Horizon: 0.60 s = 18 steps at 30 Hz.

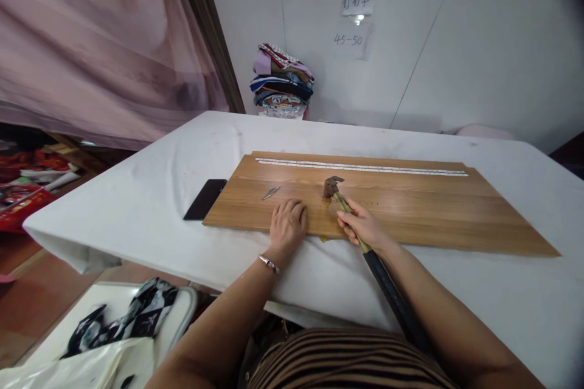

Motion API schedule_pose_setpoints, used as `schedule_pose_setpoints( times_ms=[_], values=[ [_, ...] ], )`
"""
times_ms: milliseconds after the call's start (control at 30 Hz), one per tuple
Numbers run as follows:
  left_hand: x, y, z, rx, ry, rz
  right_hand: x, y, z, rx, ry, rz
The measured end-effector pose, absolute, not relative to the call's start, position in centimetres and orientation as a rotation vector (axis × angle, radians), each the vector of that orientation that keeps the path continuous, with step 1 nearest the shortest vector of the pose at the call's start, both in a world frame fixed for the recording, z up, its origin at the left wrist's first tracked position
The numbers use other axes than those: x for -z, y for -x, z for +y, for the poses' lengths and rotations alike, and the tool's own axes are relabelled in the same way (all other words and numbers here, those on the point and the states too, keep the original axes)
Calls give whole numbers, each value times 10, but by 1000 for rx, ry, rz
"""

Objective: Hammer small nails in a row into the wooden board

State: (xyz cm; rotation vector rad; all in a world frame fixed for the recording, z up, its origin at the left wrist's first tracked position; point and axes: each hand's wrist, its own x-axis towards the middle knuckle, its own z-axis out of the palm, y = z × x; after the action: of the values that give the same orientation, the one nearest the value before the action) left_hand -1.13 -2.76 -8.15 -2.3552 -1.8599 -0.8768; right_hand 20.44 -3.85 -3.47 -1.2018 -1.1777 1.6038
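I have my right hand (358,225) wrapped around a hammer (382,275), its head over the wooden board (438,209) at mid-frame, my left hand (288,223) palm-down across the near edge, underside hidden, holding I can't tell what, and white counter (137,188) stretching beyond both ends.

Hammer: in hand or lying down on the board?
In hand: the right hand grips the hammer by its handle, head over the wooden board. Whether the head touches it, I cannot tell.
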Motion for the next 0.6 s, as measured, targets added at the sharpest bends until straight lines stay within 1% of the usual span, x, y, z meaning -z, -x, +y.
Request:
schedule_pose_setpoints(
  times_ms=[600],
  values=[
    [81, 11, -28, 880, 2353, -1862, 31, -203, -40, -1600, 1213, -1182]
  ],
)
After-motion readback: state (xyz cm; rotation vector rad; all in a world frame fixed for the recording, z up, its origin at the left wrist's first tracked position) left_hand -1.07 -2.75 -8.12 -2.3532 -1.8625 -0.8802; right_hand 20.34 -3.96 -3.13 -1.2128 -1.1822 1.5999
